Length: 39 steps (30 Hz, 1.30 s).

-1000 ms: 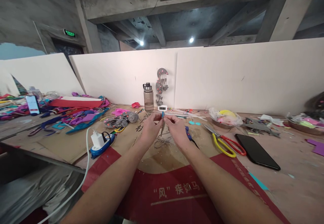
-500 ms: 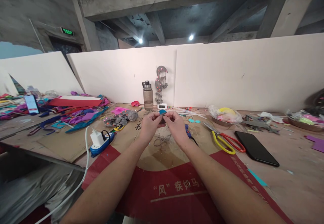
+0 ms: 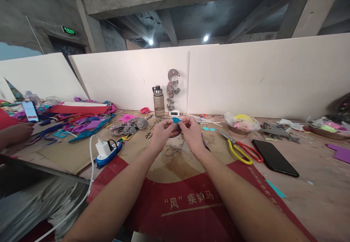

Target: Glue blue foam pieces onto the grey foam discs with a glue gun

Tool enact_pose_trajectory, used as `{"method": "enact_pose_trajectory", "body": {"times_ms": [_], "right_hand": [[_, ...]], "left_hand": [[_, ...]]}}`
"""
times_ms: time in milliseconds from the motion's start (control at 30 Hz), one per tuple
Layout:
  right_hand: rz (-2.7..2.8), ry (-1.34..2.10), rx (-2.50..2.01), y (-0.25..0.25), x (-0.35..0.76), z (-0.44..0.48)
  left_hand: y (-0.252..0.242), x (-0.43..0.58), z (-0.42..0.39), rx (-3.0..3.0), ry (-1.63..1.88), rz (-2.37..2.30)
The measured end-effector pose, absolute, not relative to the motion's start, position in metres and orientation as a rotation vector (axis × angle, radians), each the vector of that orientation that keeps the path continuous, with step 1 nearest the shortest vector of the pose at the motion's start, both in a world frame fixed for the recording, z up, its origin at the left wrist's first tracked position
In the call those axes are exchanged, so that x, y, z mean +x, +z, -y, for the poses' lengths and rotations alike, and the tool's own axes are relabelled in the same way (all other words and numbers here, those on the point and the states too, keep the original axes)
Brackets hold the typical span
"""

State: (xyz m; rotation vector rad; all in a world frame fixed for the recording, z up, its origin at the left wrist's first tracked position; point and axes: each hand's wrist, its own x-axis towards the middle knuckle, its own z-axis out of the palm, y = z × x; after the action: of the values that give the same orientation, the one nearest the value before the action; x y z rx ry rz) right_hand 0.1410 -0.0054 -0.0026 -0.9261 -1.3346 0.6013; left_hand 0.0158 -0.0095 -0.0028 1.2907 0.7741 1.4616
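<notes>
My left hand (image 3: 162, 134) and my right hand (image 3: 191, 132) meet above the brown paper, both with closed fingers. Between their fingertips is a small blue piece (image 3: 176, 120), with something dark beneath it that is partly hidden by the fingers. Below the hands lies a loose tangle of grey string (image 3: 174, 150). A grey ball of yarn (image 3: 142, 123) rests to the left beside grey pieces with pink dots (image 3: 124, 128). Two turquoise cutouts (image 3: 209, 129) lie right of the hands.
To the right are yellow-and-red-handled scissors (image 3: 242, 151), a black phone (image 3: 275, 158) and a plastic-lined bowl (image 3: 242, 129). Behind stand a bottle (image 3: 159, 103) and a small white clock (image 3: 174, 113). A blue power strip (image 3: 108, 155) sits left. Another person's hand (image 3: 19, 134) is at the far left.
More of the blue piece shows above my fingertips. Another person's hand and a red item have come into view at the far left. The whole view has shifted slightly.
</notes>
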Motion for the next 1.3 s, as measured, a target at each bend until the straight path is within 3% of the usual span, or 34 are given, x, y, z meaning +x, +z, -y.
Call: {"method": "enact_pose_trajectory", "body": {"times_ms": [200,433,700,1033,1100,1167,1300], "right_hand": [[1.346,0.621,-0.909,-0.006,0.14,0.004],[1.435,0.76,-1.004,-0.012,0.138,0.0],[1.449,1.044,-0.975,0.023,0.148,0.025],[1.705,0.957,-0.928,0.075,0.185,0.106],[1.887,0.944,-0.996,0.065,0.196,0.106],[1.947,0.721,-1.142,0.047,0.208,0.089],[1.728,0.401,-1.478,0.0,0.225,0.035]], "left_hand": [[-0.006,0.012,-0.002,1.271,1.551,-0.845],[-0.001,-0.038,-0.037,1.019,1.985,-0.889],[0.005,-0.085,-0.056,0.685,2.209,-0.834],[-0.004,-0.09,-0.064,0.595,2.239,-0.867],[-0.002,-0.088,-0.061,0.595,2.224,-0.846],[0.001,-0.083,-0.058,0.625,2.195,-0.82],[0.004,-0.068,-0.05,0.728,2.137,-0.777]]}}
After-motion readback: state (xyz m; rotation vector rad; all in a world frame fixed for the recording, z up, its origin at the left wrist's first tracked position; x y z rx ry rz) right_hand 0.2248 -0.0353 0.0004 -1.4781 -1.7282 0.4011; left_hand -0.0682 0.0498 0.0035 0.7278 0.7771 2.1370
